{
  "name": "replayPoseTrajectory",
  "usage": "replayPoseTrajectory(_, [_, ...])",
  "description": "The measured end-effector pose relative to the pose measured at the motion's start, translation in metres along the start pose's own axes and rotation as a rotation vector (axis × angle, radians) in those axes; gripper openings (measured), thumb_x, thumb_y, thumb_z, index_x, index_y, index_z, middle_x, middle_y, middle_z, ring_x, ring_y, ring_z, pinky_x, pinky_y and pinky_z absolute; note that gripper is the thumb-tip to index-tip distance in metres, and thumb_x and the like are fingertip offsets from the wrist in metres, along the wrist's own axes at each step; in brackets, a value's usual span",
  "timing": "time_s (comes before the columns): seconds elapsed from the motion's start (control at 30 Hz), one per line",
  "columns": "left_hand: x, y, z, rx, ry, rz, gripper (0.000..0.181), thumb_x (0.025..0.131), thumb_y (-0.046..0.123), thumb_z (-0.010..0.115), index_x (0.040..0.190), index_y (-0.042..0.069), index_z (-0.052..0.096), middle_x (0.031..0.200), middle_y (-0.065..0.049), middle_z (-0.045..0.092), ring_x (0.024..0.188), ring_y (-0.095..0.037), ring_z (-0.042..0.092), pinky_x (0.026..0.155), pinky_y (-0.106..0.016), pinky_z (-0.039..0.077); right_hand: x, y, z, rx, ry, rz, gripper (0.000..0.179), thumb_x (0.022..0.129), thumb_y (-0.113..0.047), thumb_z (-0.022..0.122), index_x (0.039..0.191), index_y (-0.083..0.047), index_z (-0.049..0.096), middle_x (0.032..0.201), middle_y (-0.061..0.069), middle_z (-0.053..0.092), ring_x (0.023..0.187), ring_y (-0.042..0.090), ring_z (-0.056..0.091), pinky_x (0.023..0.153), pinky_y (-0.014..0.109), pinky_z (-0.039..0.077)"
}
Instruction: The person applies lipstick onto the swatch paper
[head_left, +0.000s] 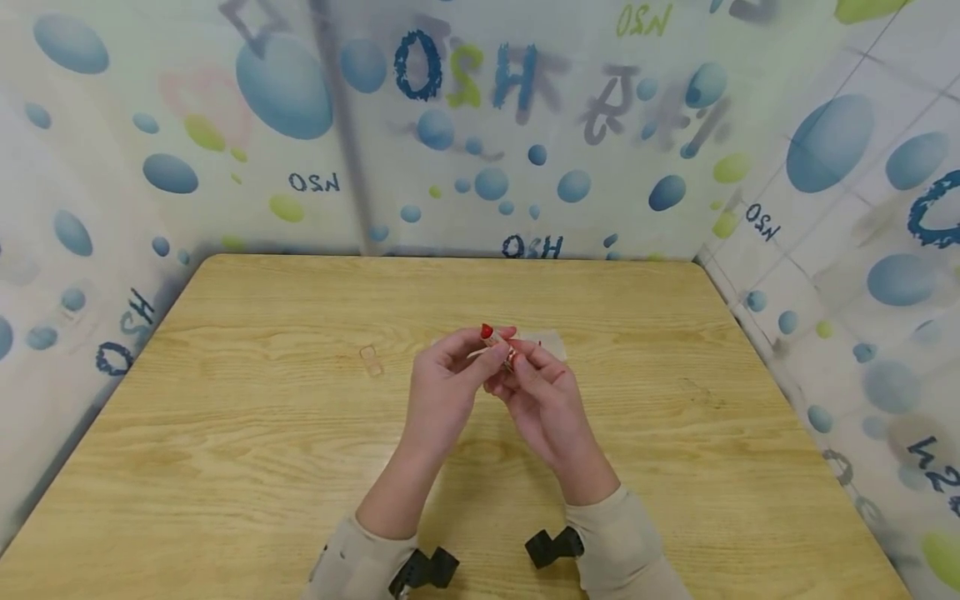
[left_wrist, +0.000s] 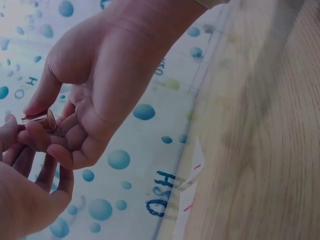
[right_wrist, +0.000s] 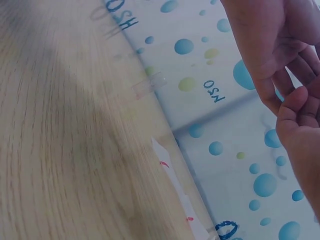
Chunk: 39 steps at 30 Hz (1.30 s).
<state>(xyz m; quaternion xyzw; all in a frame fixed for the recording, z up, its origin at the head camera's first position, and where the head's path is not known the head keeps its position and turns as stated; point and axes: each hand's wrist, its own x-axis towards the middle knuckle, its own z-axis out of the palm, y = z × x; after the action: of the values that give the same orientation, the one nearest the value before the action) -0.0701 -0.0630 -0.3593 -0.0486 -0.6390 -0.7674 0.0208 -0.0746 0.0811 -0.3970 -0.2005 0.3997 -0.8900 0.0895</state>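
Observation:
A lipstick (head_left: 498, 346) with a bare red tip is held tilted between both hands over the middle of the table. My left hand (head_left: 450, 375) pinches its tube between thumb and fingers. Lower down, my right hand (head_left: 546, 396) grips the base end with thumb and fingers. The left wrist view shows a shiny gold part of the lipstick (left_wrist: 46, 121) between the fingertips. In the right wrist view the lipstick is hidden behind the hands. White paper (head_left: 553, 343) with short red marks lies on the table just beyond the right hand.
A small clear plastic piece (head_left: 371, 360) lies on the wooden table (head_left: 262, 433), left of the hands. Walls printed with blue bubbles (head_left: 491, 183) stand along the table's back and sides. Black wrist cameras (head_left: 553, 547) sit on both sleeves.

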Motion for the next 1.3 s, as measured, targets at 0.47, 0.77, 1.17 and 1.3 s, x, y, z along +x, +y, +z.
replayPoseTrajectory(0.47, [0.001, 0.001, -0.004, 0.044, -0.07, 0.021, 0.02, 0.105, 0.015, 0.069, 0.12, 0.004, 0.076, 0.132, -0.01, 0.077, 0.112, -0.015, 0.074, 0.081, -0.023, 0.058, 0.002, -0.001, 0.002, -0.009, 0.022, 0.008, 0.02, 0.112, -0.019, 0.054, 0.117, -0.015, 0.074, 0.108, -0.006, 0.077, 0.09, 0.008, 0.067, 0.082, 0.021, 0.056])
replayPoseTrajectory(0.77, [0.0, -0.001, 0.002, -0.009, 0.02, 0.036, 0.015, 0.101, 0.012, 0.075, 0.096, 0.004, 0.063, 0.123, -0.013, 0.078, 0.098, -0.023, 0.074, 0.074, -0.023, 0.059, 0.003, -0.003, 0.004, -0.047, 0.029, 0.006, 0.012, 0.105, -0.015, 0.065, 0.11, -0.02, 0.075, 0.112, -0.009, 0.08, 0.096, 0.005, 0.072, 0.088, 0.021, 0.059])
replayPoseTrajectory(1.17, [0.0, -0.002, 0.009, -0.016, 0.153, 0.033, 0.037, 0.095, 0.014, 0.081, 0.079, 0.01, 0.048, 0.098, -0.005, 0.071, 0.074, -0.014, 0.067, 0.06, -0.022, 0.057, 0.004, 0.0, 0.001, -0.131, 0.028, -0.02, 0.017, 0.101, -0.007, 0.07, 0.106, -0.022, 0.074, 0.135, -0.006, 0.072, 0.104, 0.005, 0.071, 0.084, 0.021, 0.059])
replayPoseTrajectory(1.3, [0.0, -0.004, 0.009, -0.022, 0.16, 0.034, 0.036, 0.094, 0.015, 0.082, 0.08, 0.009, 0.05, 0.096, -0.006, 0.073, 0.07, -0.014, 0.065, 0.06, -0.023, 0.057, 0.003, 0.001, 0.0, -0.135, 0.036, -0.028, 0.017, 0.099, -0.007, 0.072, 0.105, -0.023, 0.074, 0.133, -0.006, 0.074, 0.102, 0.005, 0.07, 0.082, 0.021, 0.058])
